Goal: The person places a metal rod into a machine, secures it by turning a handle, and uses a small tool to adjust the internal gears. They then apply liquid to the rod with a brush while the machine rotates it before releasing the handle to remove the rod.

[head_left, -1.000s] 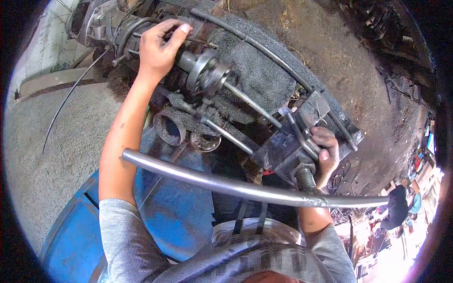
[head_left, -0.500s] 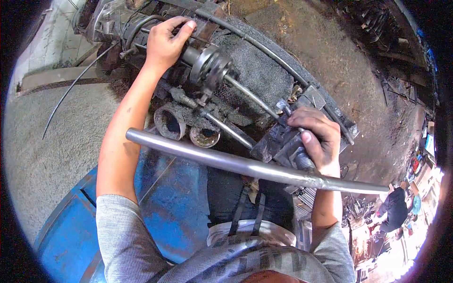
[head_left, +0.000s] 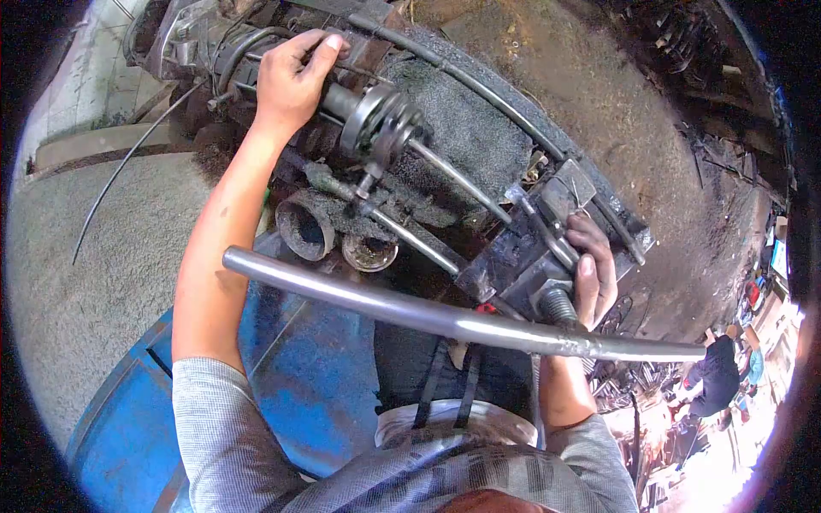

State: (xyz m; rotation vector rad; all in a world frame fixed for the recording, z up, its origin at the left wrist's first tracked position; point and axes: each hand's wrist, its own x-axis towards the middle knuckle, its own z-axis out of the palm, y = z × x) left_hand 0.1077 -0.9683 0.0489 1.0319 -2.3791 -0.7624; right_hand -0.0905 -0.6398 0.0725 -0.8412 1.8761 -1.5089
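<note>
My left hand (head_left: pixel 293 79) is closed at the upper left of the machine, its thumb raised; what its curled fingers hold is hidden. Just right of it is a round metal chuck-like part (head_left: pixel 372 120), blurred, with a long shaft (head_left: pixel 462 181) running down to the right. My right hand (head_left: pixel 594 269) is curled round the lower end of a short metal rod (head_left: pixel 547 229) on a dark metal block (head_left: pixel 506 255). A threaded screw (head_left: pixel 558 305) sits beside that hand. Below, a long steel bar (head_left: pixel 385 305) crosses in front of my body.
Two round metal cups (head_left: pixel 305 229) stand under the shafts. Dark metal shavings (head_left: pixel 466 111) lie in the machine bed. A blue metal surface (head_left: pixel 316 376) is at the lower left. At the far right, a person in dark clothes (head_left: pixel 717 376) is bent over among scrap.
My right hand has moved right and down, uncovering more of the short rod and block. The long bar has shifted slightly down. My left hand has moved slightly left.
</note>
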